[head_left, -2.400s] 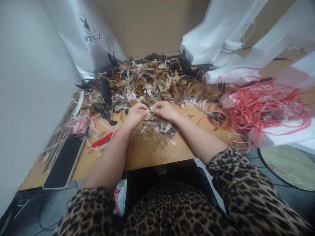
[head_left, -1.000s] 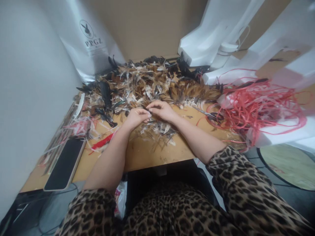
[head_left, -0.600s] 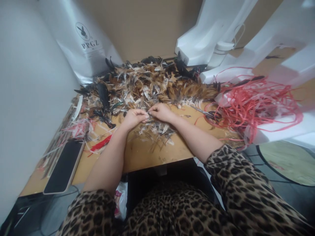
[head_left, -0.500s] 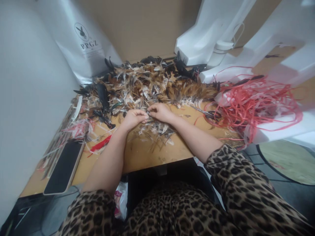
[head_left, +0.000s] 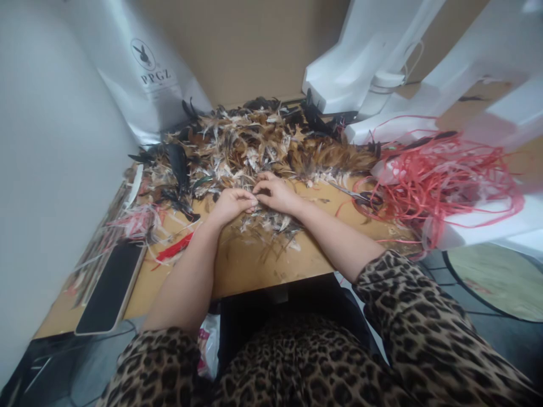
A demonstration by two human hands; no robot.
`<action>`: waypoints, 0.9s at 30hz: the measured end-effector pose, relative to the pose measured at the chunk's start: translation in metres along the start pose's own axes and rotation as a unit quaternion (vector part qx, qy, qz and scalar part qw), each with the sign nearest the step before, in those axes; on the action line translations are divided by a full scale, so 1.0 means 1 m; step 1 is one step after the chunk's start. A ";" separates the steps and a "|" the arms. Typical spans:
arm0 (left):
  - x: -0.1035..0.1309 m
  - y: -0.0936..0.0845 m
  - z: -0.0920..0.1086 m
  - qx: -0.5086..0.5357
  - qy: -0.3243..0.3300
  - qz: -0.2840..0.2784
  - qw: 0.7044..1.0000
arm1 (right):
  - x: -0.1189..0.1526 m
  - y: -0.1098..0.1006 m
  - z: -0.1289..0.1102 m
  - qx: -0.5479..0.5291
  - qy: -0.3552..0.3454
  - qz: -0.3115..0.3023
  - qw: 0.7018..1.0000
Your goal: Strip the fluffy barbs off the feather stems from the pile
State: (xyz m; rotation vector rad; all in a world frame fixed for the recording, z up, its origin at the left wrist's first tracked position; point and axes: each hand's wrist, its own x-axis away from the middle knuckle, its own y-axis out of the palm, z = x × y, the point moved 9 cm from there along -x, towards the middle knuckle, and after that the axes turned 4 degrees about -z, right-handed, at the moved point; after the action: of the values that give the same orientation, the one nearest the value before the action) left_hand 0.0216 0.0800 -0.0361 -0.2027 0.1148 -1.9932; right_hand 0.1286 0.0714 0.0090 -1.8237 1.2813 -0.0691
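Note:
My left hand (head_left: 233, 206) is closed in a pinch, its fingertips meeting the tips of my right hand (head_left: 275, 194). What the left fingers pinch is too small to make out. My right hand has its thumb against the left fingertips, while its forefinger is lifted and curved away from the thumb. Just behind both hands rises a heap of brown, white and black feathers (head_left: 250, 141). Beneath and in front of them lies a small scatter of greyish feather bits (head_left: 271, 226) on the wooden table (head_left: 271, 265).
Scissors (head_left: 360, 196) lie to the right beside a tangle of red and pink ribbon (head_left: 458, 175). On the left are a phone (head_left: 111, 288), a red bundle (head_left: 173, 249) and several thin sticks (head_left: 95, 257). A white bottle (head_left: 379, 93) and a printed bag (head_left: 156, 85) stand behind.
My right forefinger has lifted and opened away from the thumb. My left hand has stayed in nearly the same place and pinch. The view has shifted very slightly.

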 end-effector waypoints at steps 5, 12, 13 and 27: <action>-0.001 -0.001 -0.002 0.005 -0.006 0.003 1.000 | -0.002 0.000 0.008 -0.029 0.034 0.001 0.999; 0.000 -0.008 -0.008 0.048 -0.044 0.025 0.998 | -0.003 0.002 0.011 -0.063 0.046 -0.030 0.997; 0.000 -0.010 -0.009 0.056 -0.049 0.030 0.997 | -0.002 0.002 0.010 -0.064 0.043 -0.036 0.996; 0.001 -0.009 -0.009 0.103 -0.055 0.047 0.992 | -0.002 0.003 0.006 -0.073 0.057 -0.056 0.994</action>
State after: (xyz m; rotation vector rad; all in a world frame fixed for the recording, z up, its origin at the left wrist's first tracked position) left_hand 0.0111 0.0826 -0.0435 -0.1695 -0.1488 -1.8812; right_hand 0.1283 0.0769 0.0041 -2.0422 1.2893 -0.1465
